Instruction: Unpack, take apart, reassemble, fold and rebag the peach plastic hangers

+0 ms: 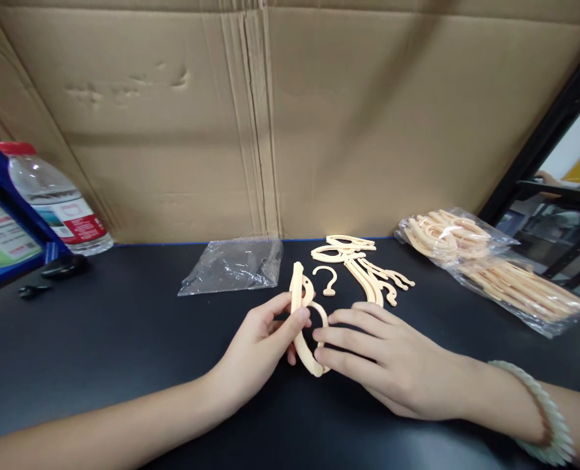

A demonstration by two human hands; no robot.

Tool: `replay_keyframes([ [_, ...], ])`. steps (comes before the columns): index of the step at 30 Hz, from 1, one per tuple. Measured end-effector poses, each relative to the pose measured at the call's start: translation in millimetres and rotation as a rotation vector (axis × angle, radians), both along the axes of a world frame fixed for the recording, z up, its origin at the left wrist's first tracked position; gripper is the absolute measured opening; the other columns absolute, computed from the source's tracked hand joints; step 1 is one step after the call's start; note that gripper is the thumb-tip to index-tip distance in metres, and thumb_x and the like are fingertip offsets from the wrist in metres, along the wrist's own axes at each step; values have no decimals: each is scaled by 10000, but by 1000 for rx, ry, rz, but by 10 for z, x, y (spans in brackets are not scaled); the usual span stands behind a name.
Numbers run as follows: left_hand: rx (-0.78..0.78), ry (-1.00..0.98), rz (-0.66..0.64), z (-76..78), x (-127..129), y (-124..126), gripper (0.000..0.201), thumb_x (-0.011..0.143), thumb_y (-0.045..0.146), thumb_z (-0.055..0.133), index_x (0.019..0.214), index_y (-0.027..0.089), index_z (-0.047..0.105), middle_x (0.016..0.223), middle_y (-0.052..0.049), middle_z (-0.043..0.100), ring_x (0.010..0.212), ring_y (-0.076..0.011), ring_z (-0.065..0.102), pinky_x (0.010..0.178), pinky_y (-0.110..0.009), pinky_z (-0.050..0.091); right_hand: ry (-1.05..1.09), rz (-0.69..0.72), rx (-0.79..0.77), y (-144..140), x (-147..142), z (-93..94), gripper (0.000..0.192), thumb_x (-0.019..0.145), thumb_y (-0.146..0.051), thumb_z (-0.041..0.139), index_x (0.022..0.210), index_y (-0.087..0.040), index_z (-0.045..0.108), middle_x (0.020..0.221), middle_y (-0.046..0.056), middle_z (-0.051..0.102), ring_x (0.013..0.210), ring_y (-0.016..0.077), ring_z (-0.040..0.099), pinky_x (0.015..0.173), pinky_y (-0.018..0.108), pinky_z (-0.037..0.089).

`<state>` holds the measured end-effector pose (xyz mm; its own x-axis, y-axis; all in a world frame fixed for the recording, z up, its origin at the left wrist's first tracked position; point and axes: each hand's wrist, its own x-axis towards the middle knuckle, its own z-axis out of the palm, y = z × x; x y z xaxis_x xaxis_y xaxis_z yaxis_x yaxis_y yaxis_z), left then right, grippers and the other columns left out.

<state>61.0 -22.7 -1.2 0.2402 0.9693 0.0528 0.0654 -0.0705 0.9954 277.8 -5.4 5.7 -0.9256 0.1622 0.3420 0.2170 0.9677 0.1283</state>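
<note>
My left hand (pixel 265 336) is closed around a cream plastic folding hanger (pixel 297 287), thumb in front and fingers behind. The hanger stands tilted above the black table. My right hand (pixel 392 356) has its fingertips on a thin curved cream piece (pixel 322 313) at the hanger's right side; its thumb is hidden. Just beyond the hands lies a loose cream hanger hook (pixel 328 279). To its right are several loose hanger arms (pixel 363 277), with more looped hanger parts (pixel 346 251) behind them.
An empty clear plastic bag (pixel 236 267) lies behind my left hand. Clear bags filled with hanger parts (pixel 447 235) sit at the right. A water bottle (pixel 59 202) and a black object (pixel 65 266) are at the left. A cardboard wall (pixel 172 130) closes off the back of the table (pixel 123 346).
</note>
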Motion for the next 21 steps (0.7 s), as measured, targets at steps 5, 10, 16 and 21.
replay_keyframes([
  [5,38,54,48,-12,-13,-10,308,899,452,543,1005,167,590,681,29,542,527,-96,507,460,-194,426,47,5,-203,19,10,-4,381,865,-47,439,1209,-150,567,1184,113,610,1083,217,524,933,375,439],
  [10,113,133,14,-19,-21,-67,259,914,414,537,1018,187,602,699,24,552,576,-109,507,488,-195,425,349,-121,-546,-5,13,21,355,899,-119,486,1231,-220,560,1416,111,421,1324,219,384,1079,404,357],
  [16,149,219,-57,-9,2,-114,234,926,400,520,918,186,616,696,22,530,585,-118,490,531,-221,440,466,-89,-1111,20,-31,61,340,921,-262,562,1261,-271,565,1413,65,485,1339,209,417,1125,438,313],
  [21,253,310,36,-15,-40,-70,247,947,383,482,1058,202,608,799,-9,596,693,-151,542,628,-260,462,691,-97,-1305,109,-32,-28,288,904,-287,588,1185,-229,615,1255,92,620,1192,224,569,1041,458,436],
])
